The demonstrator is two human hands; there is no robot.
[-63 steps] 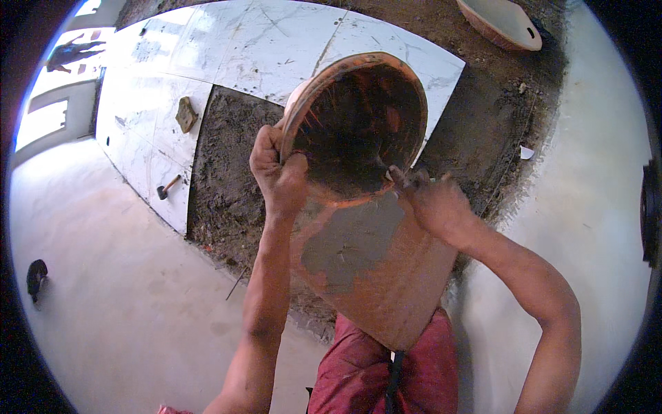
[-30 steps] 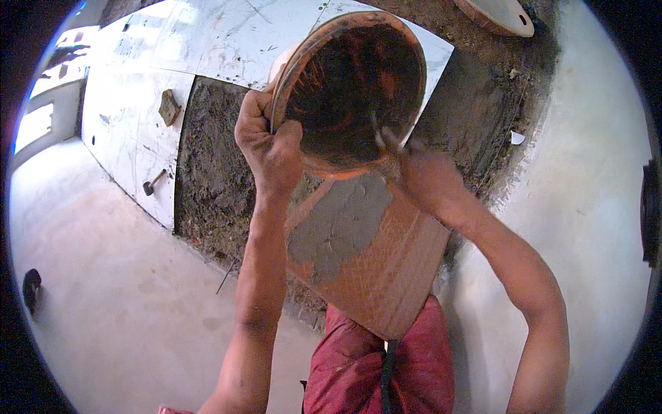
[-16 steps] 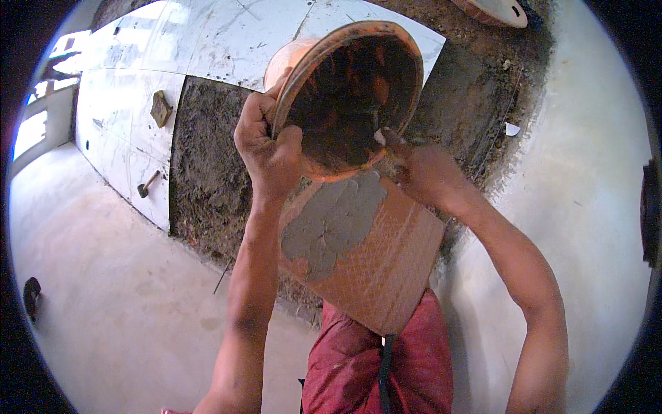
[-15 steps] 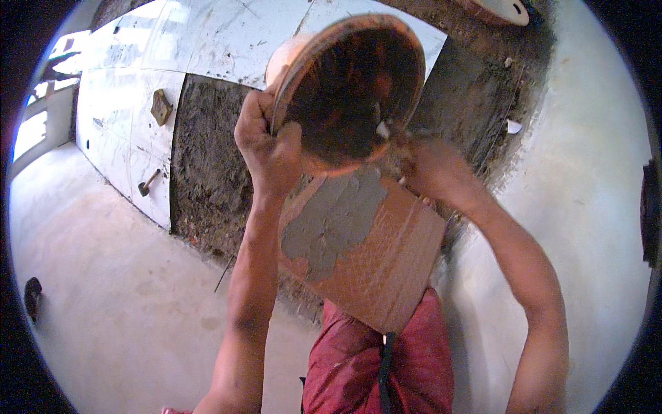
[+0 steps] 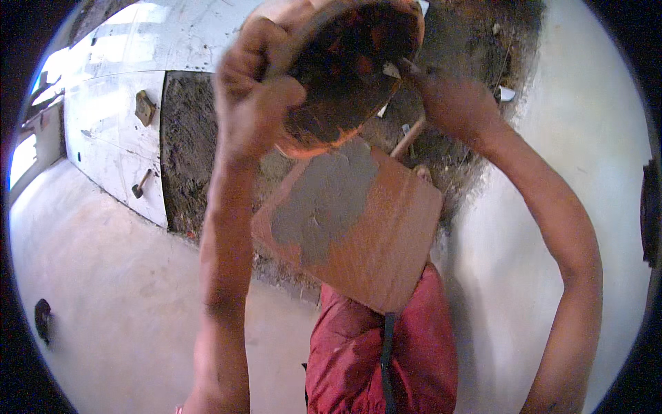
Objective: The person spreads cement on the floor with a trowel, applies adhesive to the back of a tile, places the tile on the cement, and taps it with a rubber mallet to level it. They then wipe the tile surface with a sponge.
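Observation:
My left hand (image 5: 252, 86) grips the rim of a round orange bucket (image 5: 324, 143), tilted with its dark, dirty inside facing me. At the bucket's right edge is my right hand (image 5: 452, 103), blurred, its fingers curled. A small pale piece (image 5: 391, 70) shows by those fingertips; I cannot tell if it is a tool's tip. Beneath the bucket, a square brown tile (image 5: 383, 234) lies ridged side up, its near corner over my red trousers (image 5: 386, 345). Wet grey mortar (image 5: 324, 200) covers the tile's left part.
Large pale tiles (image 5: 117, 131) lie at the left, with a small hammer (image 5: 142, 184) and a brown block (image 5: 145, 107) on them. Rough dark mortar bed (image 5: 186, 138) borders them. A wooden handle (image 5: 409, 138) sticks out beyond the tile. A pale wall (image 5: 586, 124) stands at the right.
Both hands and the bucket have moved up and away from the tile, slightly leftward for my left hand. The wooden handle beyond the tile has come into view.

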